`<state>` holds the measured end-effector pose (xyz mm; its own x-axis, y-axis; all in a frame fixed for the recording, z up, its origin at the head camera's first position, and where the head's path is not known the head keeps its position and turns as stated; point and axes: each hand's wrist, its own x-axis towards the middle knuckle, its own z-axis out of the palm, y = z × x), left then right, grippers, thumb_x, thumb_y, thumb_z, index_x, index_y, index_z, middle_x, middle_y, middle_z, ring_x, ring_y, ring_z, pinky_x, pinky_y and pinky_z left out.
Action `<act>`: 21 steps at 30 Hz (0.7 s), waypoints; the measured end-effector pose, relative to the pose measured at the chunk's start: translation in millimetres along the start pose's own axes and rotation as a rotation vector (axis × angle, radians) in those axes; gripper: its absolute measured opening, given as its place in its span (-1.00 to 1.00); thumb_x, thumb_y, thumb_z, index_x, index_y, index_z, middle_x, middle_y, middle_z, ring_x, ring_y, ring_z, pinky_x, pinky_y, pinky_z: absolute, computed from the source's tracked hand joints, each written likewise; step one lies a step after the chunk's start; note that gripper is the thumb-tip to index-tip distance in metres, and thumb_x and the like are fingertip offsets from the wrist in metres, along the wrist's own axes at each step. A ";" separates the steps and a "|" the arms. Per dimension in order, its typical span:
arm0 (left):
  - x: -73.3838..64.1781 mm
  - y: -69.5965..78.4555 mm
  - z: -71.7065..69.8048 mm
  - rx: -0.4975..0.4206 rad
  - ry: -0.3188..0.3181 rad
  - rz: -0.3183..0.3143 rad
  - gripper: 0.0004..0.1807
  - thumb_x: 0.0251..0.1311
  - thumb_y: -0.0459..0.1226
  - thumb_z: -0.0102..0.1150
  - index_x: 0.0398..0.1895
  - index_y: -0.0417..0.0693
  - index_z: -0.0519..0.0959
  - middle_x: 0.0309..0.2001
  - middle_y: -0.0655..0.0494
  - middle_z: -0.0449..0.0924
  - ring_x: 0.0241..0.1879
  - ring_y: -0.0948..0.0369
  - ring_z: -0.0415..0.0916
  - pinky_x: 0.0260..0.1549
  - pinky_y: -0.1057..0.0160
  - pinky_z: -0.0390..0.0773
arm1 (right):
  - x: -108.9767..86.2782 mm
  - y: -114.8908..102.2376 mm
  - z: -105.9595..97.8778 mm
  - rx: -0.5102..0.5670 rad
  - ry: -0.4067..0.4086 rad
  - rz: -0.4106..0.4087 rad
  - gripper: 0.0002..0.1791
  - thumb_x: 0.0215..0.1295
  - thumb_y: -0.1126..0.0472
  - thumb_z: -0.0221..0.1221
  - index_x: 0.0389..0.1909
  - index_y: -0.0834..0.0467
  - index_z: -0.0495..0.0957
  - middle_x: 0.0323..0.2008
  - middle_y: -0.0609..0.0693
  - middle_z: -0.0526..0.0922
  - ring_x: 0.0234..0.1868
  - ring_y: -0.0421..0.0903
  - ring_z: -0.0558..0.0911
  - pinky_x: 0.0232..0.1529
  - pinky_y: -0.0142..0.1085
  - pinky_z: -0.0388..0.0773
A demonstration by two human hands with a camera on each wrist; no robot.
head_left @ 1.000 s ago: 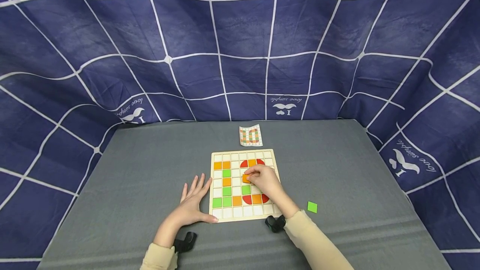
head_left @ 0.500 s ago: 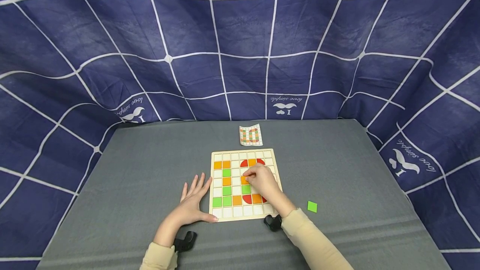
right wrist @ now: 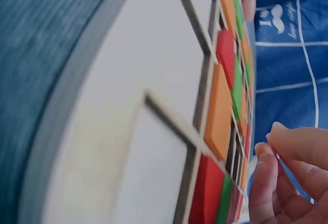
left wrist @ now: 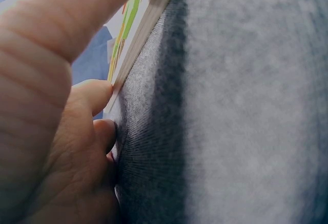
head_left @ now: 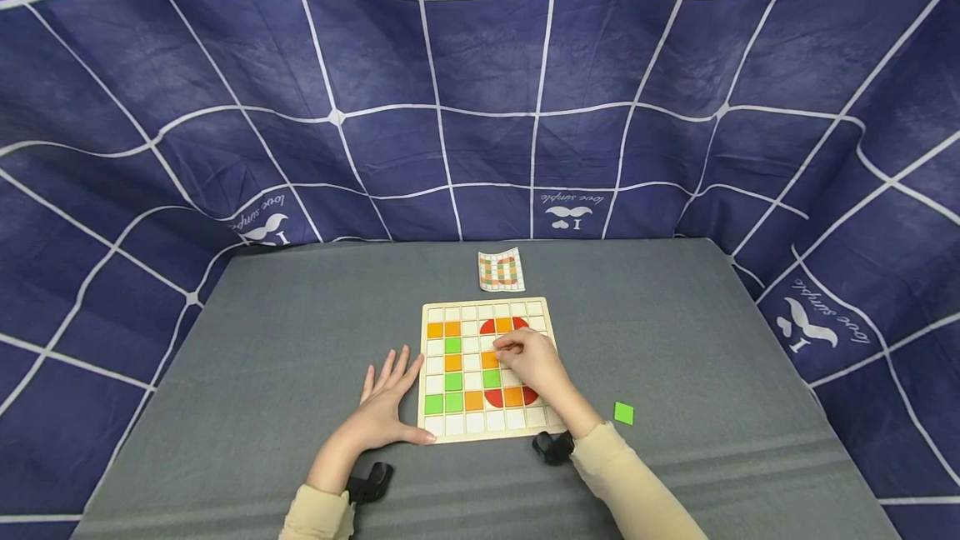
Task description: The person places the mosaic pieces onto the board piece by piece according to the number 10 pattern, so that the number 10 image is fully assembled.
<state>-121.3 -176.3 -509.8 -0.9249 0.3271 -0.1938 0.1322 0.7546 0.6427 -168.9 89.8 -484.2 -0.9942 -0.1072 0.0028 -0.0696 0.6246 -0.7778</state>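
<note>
My left hand [head_left: 381, 412] lies spread at the left edge of a square wooden grid board [head_left: 476, 423], its thumb on the near-left corner and its index finger touching the side. In the left wrist view, the thumb of that hand [left wrist: 56, 24] crosses the board's edge [left wrist: 146, 34]. Over the board's right half hovers my right hand [head_left: 531, 359], thumb and fingertips bent together beside an orange square tile [head_left: 490, 360]. No piece shows between the fingertips of my right hand [right wrist: 289, 167] in the right wrist view. The hand hides some right-side cells.
Green, orange and red pieces, including red quarter-rounds [head_left: 493, 398], fill several cells. A loose green tile [head_left: 624, 413] lies right of the board on the grey cloth [head_left: 300, 340]. Behind the board is a printed pattern card [head_left: 501, 271]. A blue gridded curtain [head_left: 480, 90] hangs beyond.
The orange tile, pinched and tilted in my right hand a second ago, now sits flat in its cell with the fingers off it. The right hand has shifted slightly right; the left stays put.
</note>
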 end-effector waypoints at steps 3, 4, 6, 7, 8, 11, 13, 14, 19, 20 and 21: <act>-0.1 -0.2 -0.7 0.002 0.000 -0.001 0.47 -0.42 0.12 0.66 0.58 -0.05 -0.07 0.59 -0.20 -0.33 0.57 -0.19 -0.46 0.42 -0.28 -0.54 | -1.5 5.0 -7.8 0.073 0.011 0.036 -0.90 0.21 0.28 0.32 -0.26 0.13 0.76 -0.27 -0.01 0.74 -0.39 -0.24 0.56 -0.35 -0.40 0.52; -0.2 -0.1 -0.9 0.003 0.000 0.000 0.48 -0.42 0.12 0.66 0.58 -0.05 -0.07 0.59 -0.20 -0.32 0.57 -0.19 -0.45 0.42 -0.28 -0.53 | -1.9 6.4 -10.6 0.094 0.014 0.057 -0.89 0.22 0.27 0.31 -0.25 0.13 0.76 -0.28 -0.01 0.74 -0.39 -0.24 0.56 -0.35 -0.40 0.51; -0.3 0.0 -1.2 0.002 -0.001 0.001 0.48 -0.42 0.12 0.65 0.58 -0.05 -0.07 0.59 -0.20 -0.33 0.57 -0.19 -0.46 0.42 -0.28 -0.54 | -3.5 9.6 -16.6 0.144 0.022 0.090 -0.87 0.24 0.27 0.31 -0.22 0.15 0.75 -0.29 0.02 0.76 -0.38 -0.24 0.59 -0.35 -0.42 0.52; -0.4 0.1 -1.3 0.001 -0.002 0.002 0.48 -0.42 0.13 0.65 0.58 -0.05 -0.07 0.59 -0.20 -0.33 0.57 -0.19 -0.46 0.42 -0.28 -0.54 | -4.4 11.2 -20.0 0.163 0.029 0.103 -0.87 0.24 0.26 0.31 -0.21 0.17 0.75 -0.30 0.03 0.77 -0.38 -0.24 0.60 -0.35 -0.42 0.53; -0.5 0.2 -1.4 0.001 -0.002 0.002 0.48 -0.42 0.13 0.65 0.58 -0.05 -0.07 0.58 -0.20 -0.33 0.56 -0.19 -0.46 0.42 -0.29 -0.54 | -5.4 13.0 -23.5 0.181 0.035 0.113 -0.86 0.25 0.27 0.30 -0.20 0.19 0.75 -0.31 0.05 0.77 -0.38 -0.23 0.62 -0.36 -0.42 0.53; -0.4 -0.1 -1.2 -0.001 -0.003 0.003 0.48 -0.42 0.12 0.65 0.58 -0.05 -0.07 0.58 -0.21 -0.33 0.56 -0.20 -0.46 0.42 -0.29 -0.54 | -8.7 20.5 -34.0 0.220 0.065 0.138 -0.83 0.25 0.27 0.30 -0.17 0.22 0.73 -0.29 0.09 0.77 -0.34 -0.17 0.67 -0.34 -0.43 0.55; -0.4 -0.2 -1.0 0.000 -0.002 0.003 0.47 -0.42 0.12 0.65 0.58 -0.06 -0.07 0.58 -0.21 -0.33 0.56 -0.20 -0.46 0.42 -0.29 -0.54 | -11.3 26.7 -41.3 0.234 0.084 0.149 -0.81 0.25 0.27 0.30 -0.16 0.25 0.72 -0.28 0.12 0.77 -0.31 -0.12 0.69 -0.33 -0.42 0.58; -0.4 -0.2 -0.9 0.000 -0.002 0.004 0.47 -0.42 0.12 0.66 0.58 -0.06 -0.07 0.58 -0.21 -0.33 0.56 -0.20 -0.46 0.42 -0.29 -0.54 | -13.1 30.2 -44.8 0.241 0.093 0.156 -0.81 0.26 0.27 0.29 -0.14 0.25 0.72 -0.27 0.13 0.77 -0.30 -0.09 0.70 -0.32 -0.41 0.59; -0.6 0.2 -0.7 0.001 -0.004 0.006 0.47 -0.41 0.11 0.65 0.58 -0.06 -0.08 0.58 -0.21 -0.33 0.56 -0.20 -0.46 0.42 -0.29 -0.54 | -24.4 47.5 -62.2 0.243 0.121 0.206 -0.76 0.29 0.24 0.28 -0.08 0.25 0.70 -0.22 0.14 0.75 -0.28 -0.04 0.68 -0.27 -0.36 0.62; -0.6 0.1 -0.5 0.000 -0.003 0.006 0.47 -0.41 0.11 0.65 0.58 -0.06 -0.08 0.58 -0.21 -0.33 0.56 -0.20 -0.46 0.42 -0.29 -0.54 | -27.1 50.8 -65.7 0.239 0.124 0.217 -0.75 0.30 0.23 0.27 -0.06 0.25 0.69 -0.20 0.13 0.75 -0.28 -0.05 0.67 -0.27 -0.35 0.61; -0.5 -0.1 -0.4 -0.001 -0.003 0.006 0.47 -0.41 0.11 0.65 0.58 -0.06 -0.08 0.58 -0.21 -0.33 0.56 -0.20 -0.46 0.42 -0.29 -0.54 | -29.4 53.7 -69.1 0.238 0.125 0.227 -0.74 0.31 0.22 0.27 -0.05 0.25 0.69 -0.19 0.13 0.75 -0.28 -0.07 0.68 -0.25 -0.35 0.62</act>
<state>-121.0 -176.7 -509.5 -0.9228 0.3339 -0.1922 0.1377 0.7518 0.6448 -149.1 180.0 -482.7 -0.9854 0.1184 -0.1219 0.1611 0.4220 -0.8922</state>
